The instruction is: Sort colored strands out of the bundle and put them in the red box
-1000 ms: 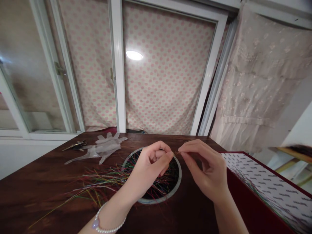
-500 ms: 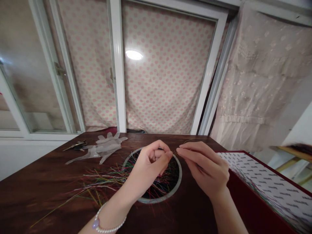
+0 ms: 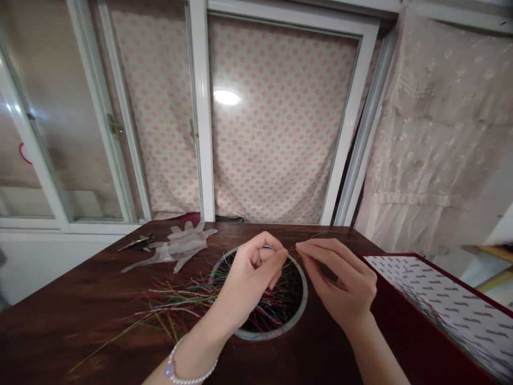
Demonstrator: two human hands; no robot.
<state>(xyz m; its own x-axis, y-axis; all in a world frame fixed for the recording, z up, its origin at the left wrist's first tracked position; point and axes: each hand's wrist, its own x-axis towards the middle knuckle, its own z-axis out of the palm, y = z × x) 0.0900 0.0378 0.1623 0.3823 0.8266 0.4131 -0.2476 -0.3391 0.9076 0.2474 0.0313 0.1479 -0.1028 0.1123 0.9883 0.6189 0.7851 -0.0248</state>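
Two hands are over and beside the round container (image 3: 305,294). The left hand (image 3: 258,270) is above its middle, with thumb and index finger closed in a narrow pinch on a thin strand (image 3: 291,256). The right hand (image 3: 340,278) is just beyond its right rim; its fingertips are narrow together on the same strand, and the two hands do not touch. The strand is very fine, so its full length I cannot tell. One beaded bracelet (image 3: 192,380) is around the left wrist.

There are two containers. The round container has a pale rim, a dark inside and many coloured wires (image 3: 176,299), too many for counting; they lie in it and spread out over its left rim onto the table (image 3: 100,299). One long yellow wire (image 3: 102,345) reaches farthest to the lower left. To the right of the round container is one dark red box (image 3: 395,321), with white printed lining (image 3: 430,291) and a bundle of thin wires (image 3: 460,334) lying along inside.

To the upper left of the round container is clear plastic glove material (image 3: 180,247); if it is one glove or two, I cannot tell. One small metal item with a black part (image 3: 140,243) is just beside it.

Bare table is open at the lower left of the round container, and a narrower strip lies between its right rim and the box. The far table edge runs behind it.
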